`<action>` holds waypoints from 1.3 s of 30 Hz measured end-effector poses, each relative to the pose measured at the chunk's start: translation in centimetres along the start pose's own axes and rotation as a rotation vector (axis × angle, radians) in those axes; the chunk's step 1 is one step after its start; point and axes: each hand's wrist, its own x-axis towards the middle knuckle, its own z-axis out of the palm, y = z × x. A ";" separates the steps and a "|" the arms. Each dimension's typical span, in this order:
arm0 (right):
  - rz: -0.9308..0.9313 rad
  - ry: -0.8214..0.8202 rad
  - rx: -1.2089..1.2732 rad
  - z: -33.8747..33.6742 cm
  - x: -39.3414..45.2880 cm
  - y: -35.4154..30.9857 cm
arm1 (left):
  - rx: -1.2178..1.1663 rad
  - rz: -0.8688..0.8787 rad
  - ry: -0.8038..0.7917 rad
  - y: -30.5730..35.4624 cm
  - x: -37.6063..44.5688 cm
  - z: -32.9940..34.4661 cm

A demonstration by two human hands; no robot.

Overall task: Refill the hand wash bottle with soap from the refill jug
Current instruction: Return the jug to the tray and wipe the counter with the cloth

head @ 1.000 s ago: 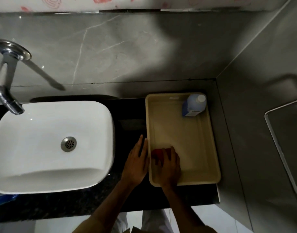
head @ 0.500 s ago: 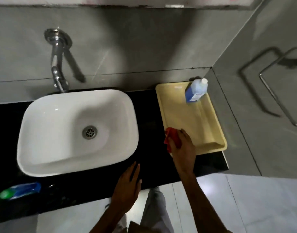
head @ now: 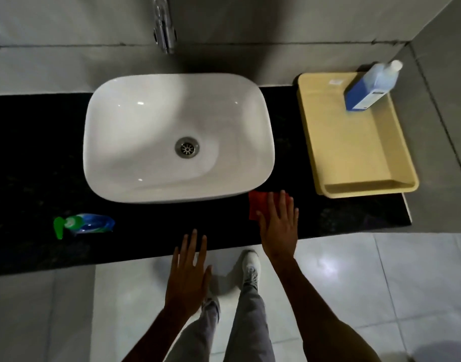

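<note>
A blue refill jug [head: 367, 87] with a white cap stands in the far right corner of a beige tray [head: 354, 189]. The hand wash bottle [head: 85, 225], blue with a green pump, lies on its side on the black counter [head: 28, 165], left of the basin. My right hand [head: 277, 226] rests flat, fingers spread, on a red cloth [head: 258, 205] on the counter between basin and tray. My left hand [head: 188, 273] hovers open and empty over the counter's front edge.
A white basin [head: 177, 137] sits mid-counter with a chrome tap [head: 164, 30] above it. Grey tiled walls close the back and right side. My legs and shoes [head: 250, 267] stand on the pale floor tiles below.
My right hand carried the red cloth out of the tray and laid it flat on the counter. My left hand drew back toward the counter edge. The view shifted left, showing the hand wash bottle.
</note>
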 end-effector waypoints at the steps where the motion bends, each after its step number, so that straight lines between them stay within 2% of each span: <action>1: 0.002 0.015 0.007 0.5 -0.2 0.1 | 0.008 0.000 0.001 0.0 0.0 0.4; 4: -0.005 0.056 0.027 1.6 -0.9 0.1 | 0.013 0.002 0.017 -0.1 -0.1 1.3; 9: -0.163 0.064 -0.074 2.6 -4.4 2.7 | 0.016 0.021 0.005 -0.6 -0.9 2.0; 14: 0.131 0.136 0.014 3.1 -1.8 -0.6 | 0.011 0.051 0.018 -1.3 -1.4 2.7; 15: 0.136 0.137 0.024 3.5 -1.5 -1.7 | 0.017 0.052 0.023 -1.4 -1.5 2.7; 16: 0.086 0.123 0.018 4.0 -1.6 -2.4 | 0.020 0.052 0.025 -1.4 -1.4 2.7; 19: -0.237 0.054 -0.091 4.9 -4.6 -1.0 | -0.002 0.046 0.033 -1.2 -1.4 2.5; 21: -0.332 0.041 -0.134 4.5 -6.0 1.3 | -0.020 0.038 0.040 -1.3 -1.6 2.5; 22: -0.291 0.055 -0.130 4.3 -6.1 2.0 | -0.029 0.031 0.044 -1.4 -1.7 2.5; 24: -0.080 0.109 -0.080 4.1 -5.2 1.1 | -0.050 0.008 0.052 -1.9 -2.2 2.6; 26: 0.124 0.159 0.014 4.5 -3.5 -2.1 | -0.055 -0.021 0.064 -2.7 -2.7 2.8; 27: 0.153 0.159 0.039 4.8 -2.8 -3.9 | -0.045 -0.035 0.070 -3.0 -2.9 2.8; 29: -0.007 0.098 0.026 5.7 -3.0 -6.1 | -0.030 -0.061 0.079 -3.8 -3.3 2.8; 32: -0.427 -0.015 -0.102 6.4 -5.8 -4.7 | -0.048 -0.087 0.101 -4.8 -3.9 2.1; 34: -0.503 -0.049 -0.125 5.8 -6.7 -2.5 | -0.062 -0.113 0.106 -5.2 -4.4 1.5; 35: -0.456 -0.042 -0.116 5.5 -6.8 -2.0 | -0.063 -0.125 0.105 -5.3 -4.7 1.2; 37: -0.231 0.004 -0.070 5.2 -6.2 -3.2 | -0.062 -0.142 0.110 -5.7 -5.2 0.9; 39: 0.001 0.049 -0.003 5.9 -5.2 -7.1 | -0.070 -0.162 0.132 -6.4 -5.6 0.9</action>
